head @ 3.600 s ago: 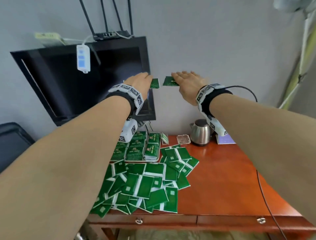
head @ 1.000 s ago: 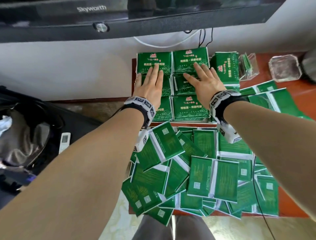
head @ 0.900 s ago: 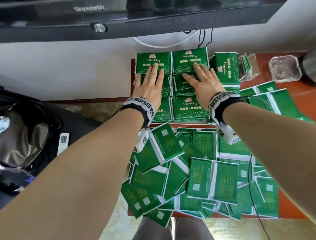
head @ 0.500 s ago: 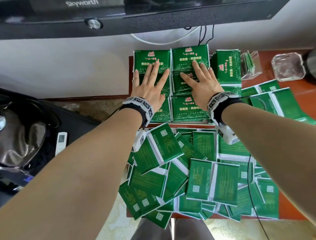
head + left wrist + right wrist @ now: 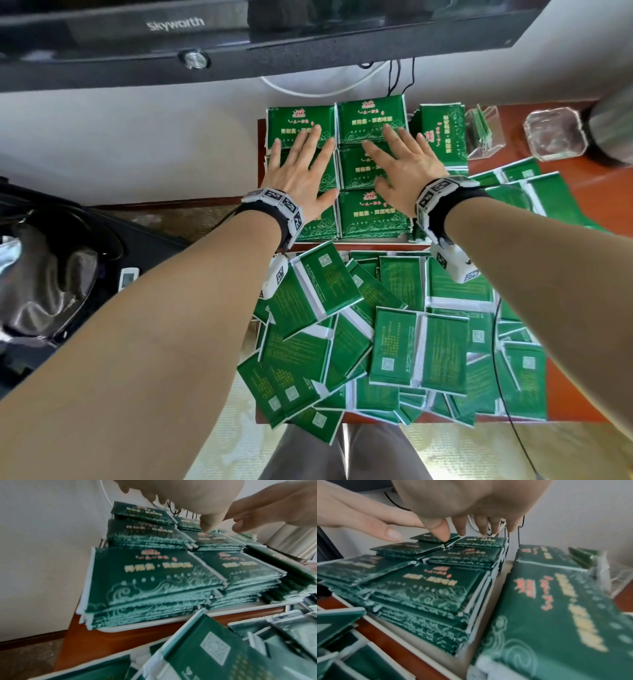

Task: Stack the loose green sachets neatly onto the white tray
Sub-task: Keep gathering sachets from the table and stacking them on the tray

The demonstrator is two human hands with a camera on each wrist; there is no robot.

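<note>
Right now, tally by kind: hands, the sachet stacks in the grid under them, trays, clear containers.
Hands: 2 (left hand, right hand)
Sachet stacks: 6
White tray: 1
Clear containers: 2 (holder, glass dish)
Total: 11

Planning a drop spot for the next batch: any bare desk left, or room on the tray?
Bare desk only along the right edge, beside the loose sachets, and a strip between them and the tray. The tray is packed with stacks under both hands. The far right corner holds clear holders.
</note>
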